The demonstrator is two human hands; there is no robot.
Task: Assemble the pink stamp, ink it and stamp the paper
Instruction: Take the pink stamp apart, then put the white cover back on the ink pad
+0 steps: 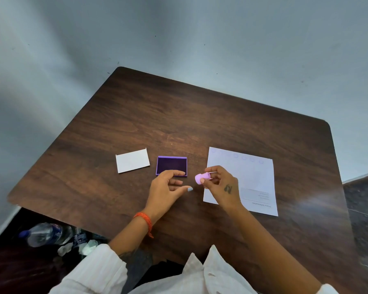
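My right hand (222, 187) holds a small pink stamp (201, 178) by its fingertips, lifted just above the table at the paper's left edge. My left hand (168, 187) hovers beside it, fingers spread and holding nothing, partly over the near edge of the open purple ink pad (172, 164). The white paper (253, 177) lies flat to the right, with a row of faint round marks along its far edge and printed text near me. The stamp's face is hidden from me.
A white rectangular lid or card (132, 160) lies left of the ink pad on the dark wooden table (179, 115). Plastic bottles (45, 233) lie on the floor at lower left. Grey walls stand behind the table.
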